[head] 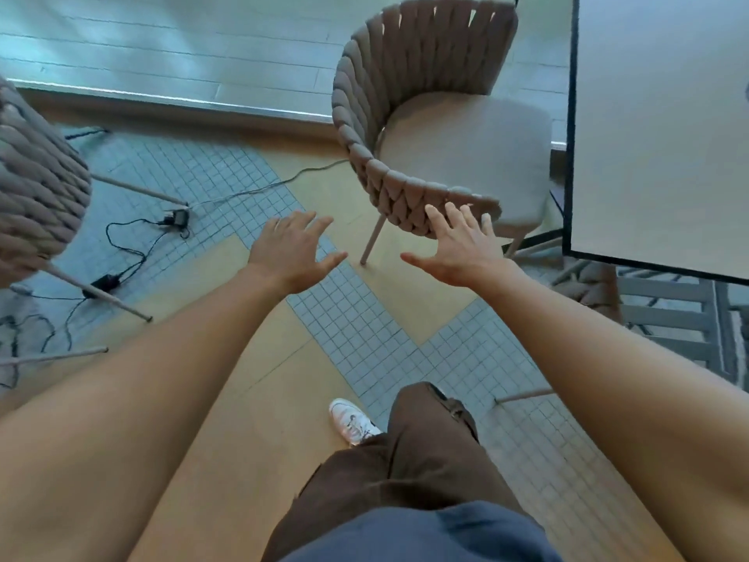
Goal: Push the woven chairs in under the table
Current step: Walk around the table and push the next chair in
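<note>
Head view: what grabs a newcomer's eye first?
Two bare forearms reach forward from the bottom corners, left hand and right hand spread open at centre. Just beyond the right hand stands a beige woven-rope chair with a cushioned seat, its seat facing the white black-edged table at right. Black cables trail over the grey-tiled floor at left.

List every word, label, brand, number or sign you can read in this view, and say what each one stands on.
None can be read.
The woven chair, its seat cushion and the table show no text.
The power adapter on the floor and the white shoe may carry markings, but they are too small and blurred to tell.
</note>
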Motion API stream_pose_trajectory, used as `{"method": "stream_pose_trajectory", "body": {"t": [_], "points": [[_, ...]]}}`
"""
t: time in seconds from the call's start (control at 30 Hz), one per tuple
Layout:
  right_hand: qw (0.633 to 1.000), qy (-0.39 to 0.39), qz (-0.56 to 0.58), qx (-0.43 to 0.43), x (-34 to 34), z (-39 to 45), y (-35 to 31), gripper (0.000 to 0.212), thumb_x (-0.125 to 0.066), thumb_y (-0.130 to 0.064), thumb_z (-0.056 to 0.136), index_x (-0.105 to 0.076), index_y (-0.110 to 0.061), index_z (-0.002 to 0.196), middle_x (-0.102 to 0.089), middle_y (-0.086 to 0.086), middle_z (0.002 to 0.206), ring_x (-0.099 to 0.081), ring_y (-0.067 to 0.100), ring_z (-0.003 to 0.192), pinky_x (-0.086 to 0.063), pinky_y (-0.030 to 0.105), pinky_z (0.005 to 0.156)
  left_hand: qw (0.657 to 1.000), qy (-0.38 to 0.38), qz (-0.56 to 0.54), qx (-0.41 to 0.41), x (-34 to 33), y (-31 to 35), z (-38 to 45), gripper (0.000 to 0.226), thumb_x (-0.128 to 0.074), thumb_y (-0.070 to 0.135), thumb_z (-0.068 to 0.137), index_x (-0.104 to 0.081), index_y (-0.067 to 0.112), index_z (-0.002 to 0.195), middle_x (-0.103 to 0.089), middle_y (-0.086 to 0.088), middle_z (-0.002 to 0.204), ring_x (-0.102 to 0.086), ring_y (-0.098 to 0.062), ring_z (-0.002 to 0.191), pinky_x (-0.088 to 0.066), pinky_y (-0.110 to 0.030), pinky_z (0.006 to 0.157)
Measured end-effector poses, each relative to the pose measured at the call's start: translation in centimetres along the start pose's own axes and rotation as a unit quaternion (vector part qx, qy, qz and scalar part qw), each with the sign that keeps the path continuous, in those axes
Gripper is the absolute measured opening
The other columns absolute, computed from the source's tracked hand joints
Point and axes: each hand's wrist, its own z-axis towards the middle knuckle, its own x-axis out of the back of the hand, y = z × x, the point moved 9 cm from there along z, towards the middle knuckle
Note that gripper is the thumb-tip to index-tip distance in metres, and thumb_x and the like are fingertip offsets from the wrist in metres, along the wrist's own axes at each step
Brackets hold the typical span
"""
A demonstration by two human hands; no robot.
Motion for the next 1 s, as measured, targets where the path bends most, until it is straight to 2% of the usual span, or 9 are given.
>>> {"method": "stream_pose_trajectory", "body": {"t": [0.27, 0.4, 0.67, 0.77, 0.9, 1.0], "points": [[0.999, 0.014, 0.025, -0.038, 0.2, 7.2, -0.2, 0.102, -0.035, -0.087, 0.084, -0.009, -0.027, 0.162, -0.011, 0.013, 0.17, -0.004, 0.031, 0.156, -0.002, 0.057, 0.124, 0.997, -0.007, 0.028, -0.077, 0.9, -1.4, 9.2, 0.078, -0.034, 0.073, 0.094, -0.032, 0.025, 0.155, -0.036, -0.008, 0.16, -0.033, -0.029, 0.146, -0.023, -0.05, 0.121], [0.997, 0.009, 0.052, -0.05, 0.5, 12.3, 0.0, 0.102, -0.036, -0.086, 0.085, -0.007, -0.028, 0.163, -0.008, 0.013, 0.17, -0.003, 0.032, 0.156, -0.001, 0.057, 0.124, 0.996, -0.009, 0.03, -0.085, 1.1, -1.7, 14.4, 0.076, -0.035, 0.073, 0.094, -0.032, 0.027, 0.155, -0.035, -0.007, 0.161, -0.031, -0.027, 0.148, -0.02, -0.048, 0.122], [0.997, -0.033, 0.056, -0.048, -0.6, 19.5, 0.1, 0.102, -0.035, -0.086, 0.085, -0.004, -0.027, 0.162, -0.006, 0.013, 0.17, -0.002, 0.033, 0.156, -0.002, 0.058, 0.123, 0.991, -0.029, 0.024, -0.127, 0.8, -1.1, 23.7, 0.075, -0.036, 0.071, 0.095, -0.035, 0.025, 0.154, -0.035, -0.006, 0.161, -0.031, -0.028, 0.147, -0.023, -0.047, 0.12], [0.995, -0.057, 0.058, -0.051, -1.5, 20.5, -0.3, 0.102, -0.037, -0.085, 0.085, -0.004, -0.027, 0.163, -0.006, 0.013, 0.17, -0.002, 0.033, 0.156, -0.002, 0.058, 0.124, 0.986, -0.026, 0.041, -0.162, 0.3, -0.5, 25.6, 0.074, -0.036, 0.07, 0.095, -0.037, 0.024, 0.153, -0.037, -0.006, 0.159, -0.03, -0.027, 0.147, -0.023, -0.045, 0.118], [0.992, -0.075, 0.073, -0.067, -2.4, 21.7, -1.0, 0.105, -0.042, -0.084, 0.084, -0.003, -0.027, 0.163, -0.006, 0.013, 0.17, -0.001, 0.032, 0.156, -0.002, 0.057, 0.124, 0.976, -0.048, 0.062, -0.205, -0.9, -0.8, 28.6, 0.077, -0.034, 0.073, 0.094, -0.033, 0.026, 0.155, -0.031, -0.007, 0.163, -0.023, -0.027, 0.152, -0.018, -0.048, 0.123], [0.989, -0.088, 0.082, -0.083, -3.0, 22.7, -1.9, 0.107, -0.045, -0.083, 0.084, -0.001, -0.026, 0.163, -0.006, 0.013, 0.17, -0.002, 0.032, 0.156, -0.003, 0.057, 0.124, 0.962, -0.055, 0.087, -0.253, -1.7, -0.9, 30.6, 0.081, -0.034, 0.077, 0.091, -0.034, 0.027, 0.155, -0.034, -0.007, 0.162, -0.022, -0.026, 0.152, -0.016, -0.047, 0.123]]}}
